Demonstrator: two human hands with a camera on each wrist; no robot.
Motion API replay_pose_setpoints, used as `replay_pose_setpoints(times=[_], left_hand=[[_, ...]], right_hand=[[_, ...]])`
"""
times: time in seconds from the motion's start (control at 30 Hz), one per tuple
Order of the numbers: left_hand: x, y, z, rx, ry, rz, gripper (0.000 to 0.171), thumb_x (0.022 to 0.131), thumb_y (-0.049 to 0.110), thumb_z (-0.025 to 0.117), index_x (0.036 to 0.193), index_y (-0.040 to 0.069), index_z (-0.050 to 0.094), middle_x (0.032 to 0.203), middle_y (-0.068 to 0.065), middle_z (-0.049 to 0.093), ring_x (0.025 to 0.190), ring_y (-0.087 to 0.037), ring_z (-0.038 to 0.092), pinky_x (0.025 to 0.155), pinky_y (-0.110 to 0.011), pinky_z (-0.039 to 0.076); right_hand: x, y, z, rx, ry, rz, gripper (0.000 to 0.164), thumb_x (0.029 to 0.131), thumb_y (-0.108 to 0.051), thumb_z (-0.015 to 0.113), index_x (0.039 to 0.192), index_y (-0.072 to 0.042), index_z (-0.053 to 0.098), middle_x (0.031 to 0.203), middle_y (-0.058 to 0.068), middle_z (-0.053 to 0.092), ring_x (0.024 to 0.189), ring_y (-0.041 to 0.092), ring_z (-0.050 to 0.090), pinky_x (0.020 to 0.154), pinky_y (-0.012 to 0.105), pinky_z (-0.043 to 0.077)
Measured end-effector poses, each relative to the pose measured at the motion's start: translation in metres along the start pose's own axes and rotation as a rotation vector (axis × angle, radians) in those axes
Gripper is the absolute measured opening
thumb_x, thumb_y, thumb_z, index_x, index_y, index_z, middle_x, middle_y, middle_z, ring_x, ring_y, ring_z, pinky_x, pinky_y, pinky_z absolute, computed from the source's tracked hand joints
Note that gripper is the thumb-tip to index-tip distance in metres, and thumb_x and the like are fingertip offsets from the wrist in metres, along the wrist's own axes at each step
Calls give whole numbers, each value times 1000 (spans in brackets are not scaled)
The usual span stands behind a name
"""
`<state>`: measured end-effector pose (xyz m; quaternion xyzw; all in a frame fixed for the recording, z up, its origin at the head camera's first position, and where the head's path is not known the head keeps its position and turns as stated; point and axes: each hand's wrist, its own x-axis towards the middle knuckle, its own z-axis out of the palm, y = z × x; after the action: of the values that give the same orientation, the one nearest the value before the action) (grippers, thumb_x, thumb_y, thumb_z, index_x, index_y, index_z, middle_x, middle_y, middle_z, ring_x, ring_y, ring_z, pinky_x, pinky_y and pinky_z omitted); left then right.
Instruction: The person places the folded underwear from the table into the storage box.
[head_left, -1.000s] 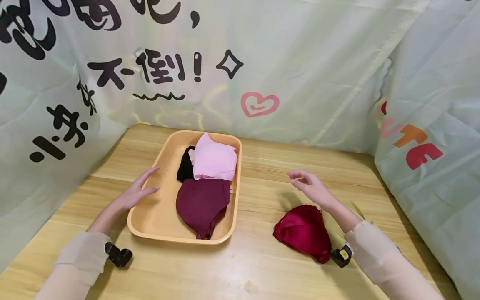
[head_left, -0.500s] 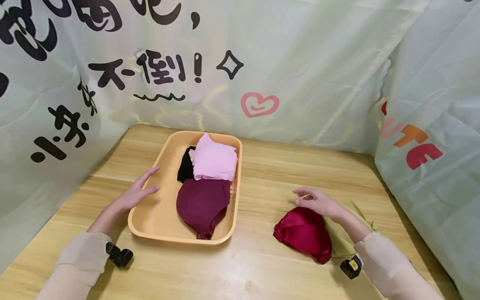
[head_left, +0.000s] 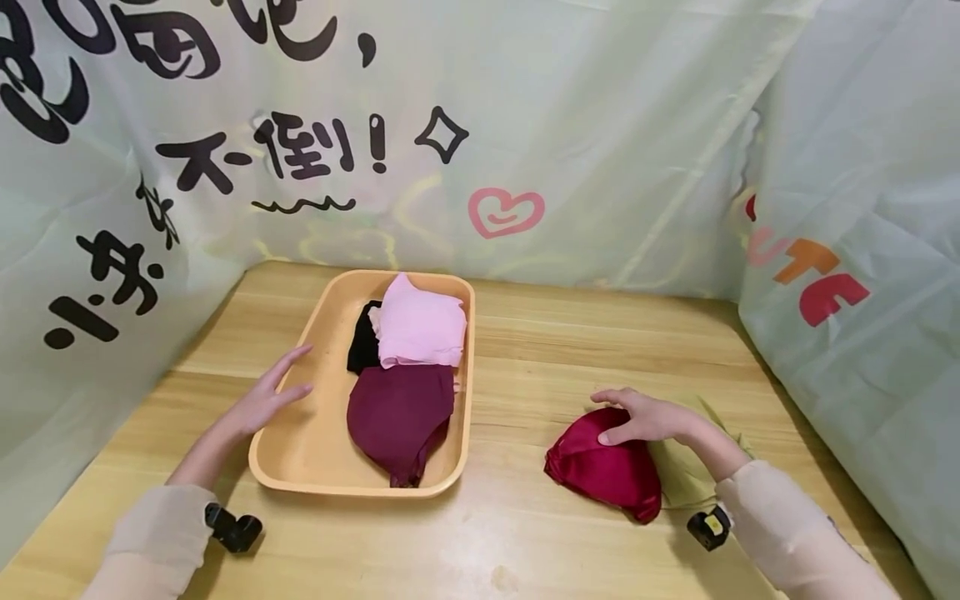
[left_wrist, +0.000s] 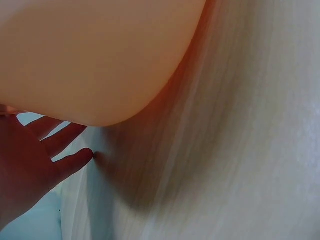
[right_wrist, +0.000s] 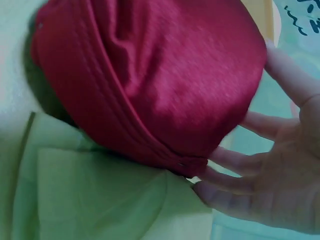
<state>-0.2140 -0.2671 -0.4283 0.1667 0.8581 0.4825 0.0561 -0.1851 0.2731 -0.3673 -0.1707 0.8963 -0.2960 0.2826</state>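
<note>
A folded red satin bra point(head_left: 603, 467) lies on the table at the right, its cup bulging upward. My right hand point(head_left: 645, 419) is over its far edge, thumb against the satin and fingers spread nearly straight. In the right wrist view the fingers point(right_wrist: 245, 162) reach the bra's edge beside a folded yellow-green cloth point(right_wrist: 100, 195). My left hand point(head_left: 262, 404) stays by the left rim of an orange tray point(head_left: 300, 454), fingers extended and thumb over the rim. In the tray lie a folded burgundy bra point(head_left: 401, 417), a folded pink garment point(head_left: 422, 325) and a black garment point(head_left: 363, 342).
The wooden table point(head_left: 525, 542) extends between the tray and the red bra. Printed fabric sheets point(head_left: 615, 142) hang along the back and both sides. A small black camera is strapped to each wrist.
My right hand has come down and toward me, from above the table beyond the red bra onto its far edge. My left hand keeps its place by the tray. The head view has shifted slightly.
</note>
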Motion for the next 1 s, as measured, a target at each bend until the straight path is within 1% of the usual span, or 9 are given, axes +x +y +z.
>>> replay_pose_setpoints(times=[0.1,0.2,0.4,0.57,0.73,0.9,1.0], left_hand=[[-1,2,-1,4,-3,-7,65,92,15,51,145,3,15,147,-29,8,132,-51,2,99,-70,5],[-2,4,0,3,-9,-19,66,92,16,51,145,4,14,148,-28,8,132,-51,2,98,-71,6],[-3,5,2,12,-2,-28,66,91,15,51,145,3,15,147,-29,8,132,-51,3,98,-70,6],[-4,3,5,8,13,-8,65,91,15,52,144,0,16,147,-30,9,132,-51,4,100,-69,6],[-6,3,8,-3,19,-1,64,91,13,52,143,-1,17,146,-32,10,131,-51,4,99,-69,6],[-6,7,6,-8,22,1,64,90,12,52,143,-2,17,145,-32,9,131,-52,4,99,-70,5],[-4,8,5,-10,17,0,65,90,11,52,143,-2,17,145,-33,9,131,-52,4,99,-69,6]], right_hand=[[-4,0,-1,-13,-44,40,80,77,-40,69,135,4,35,131,32,32,122,48,29,96,59,30],[-5,1,-1,-14,-57,58,83,77,-42,69,136,3,33,131,32,32,122,49,29,96,61,29],[-2,6,4,7,-16,57,83,76,-41,71,135,4,35,130,33,32,121,47,31,96,59,30],[0,5,7,24,4,52,82,76,-40,71,135,5,34,130,33,32,121,46,32,96,58,31],[0,4,10,10,30,33,83,76,-38,72,135,6,34,128,33,33,118,45,34,95,58,33],[6,7,14,20,61,2,81,75,-36,73,134,6,36,123,30,37,114,41,38,94,55,35],[9,9,15,29,66,-8,82,75,-35,73,134,8,35,122,32,39,115,43,38,93,55,36]])
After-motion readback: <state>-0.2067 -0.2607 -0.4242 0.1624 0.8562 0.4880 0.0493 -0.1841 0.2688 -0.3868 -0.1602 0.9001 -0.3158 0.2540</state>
